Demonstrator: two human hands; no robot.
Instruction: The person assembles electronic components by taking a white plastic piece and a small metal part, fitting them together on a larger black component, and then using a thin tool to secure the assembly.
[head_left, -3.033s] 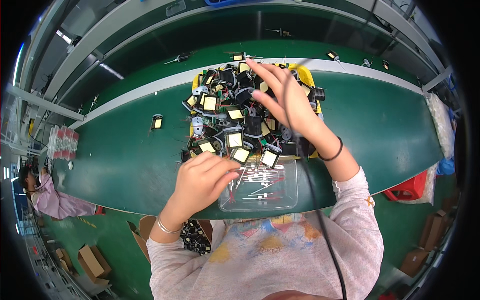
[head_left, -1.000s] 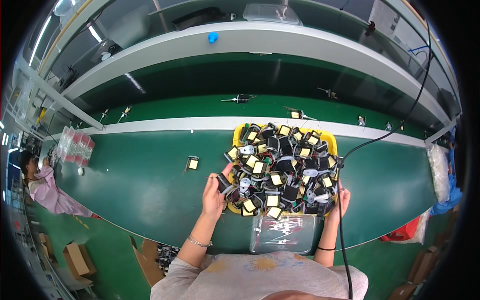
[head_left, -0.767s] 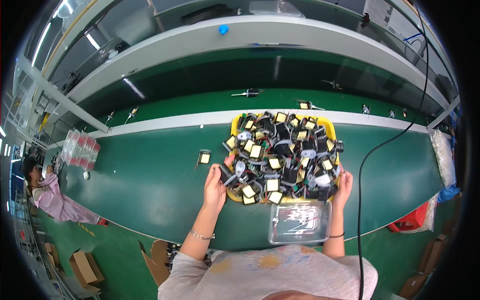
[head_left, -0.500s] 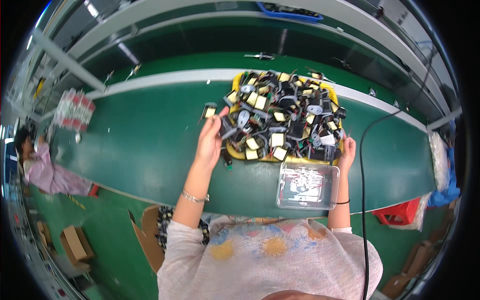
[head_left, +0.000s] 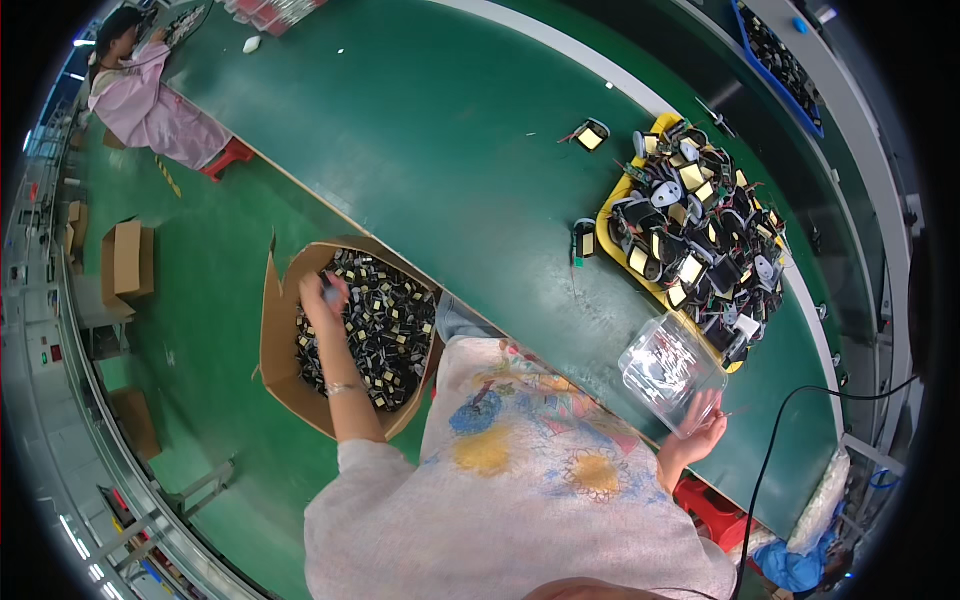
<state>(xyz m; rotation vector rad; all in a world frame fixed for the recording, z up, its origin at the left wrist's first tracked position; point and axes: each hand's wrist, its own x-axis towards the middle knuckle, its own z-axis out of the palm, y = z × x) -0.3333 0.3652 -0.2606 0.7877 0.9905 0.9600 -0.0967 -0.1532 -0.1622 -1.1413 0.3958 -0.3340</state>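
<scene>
My left hand point(head_left: 325, 300) is over a deep cardboard box point(head_left: 283, 345) at the table's near side. Its fingers curl round a small grey part, blurred and mostly hidden. Inside the box lies a heap of small black parts point(head_left: 385, 345) with pale yellow pads. At the right, my right hand point(head_left: 700, 435) is beside the clear plastic container point(head_left: 640, 385), its fingers closed on a thin wire-like piece point(head_left: 735, 412). Thin white pieces point(head_left: 672, 362) lie in that container. Behind it, a yellow tray point(head_left: 607, 225) is piled with black-and-grey parts point(head_left: 700, 220), many with yellow pads and wires.
Two loose parts, one farther off point(head_left: 591, 135) and one nearer point(head_left: 584, 240), lie left of the tray on the green table point(head_left: 450, 180). A black cable point(head_left: 775, 450) hangs at the right. A person in pink point(head_left: 150, 115) sits far left. A red stool point(head_left: 712, 512) stands below the table.
My left hand has gone from the tray's left edge down to the cardboard box. My right hand is now lower, by the container's near corner. The view has swung left.
</scene>
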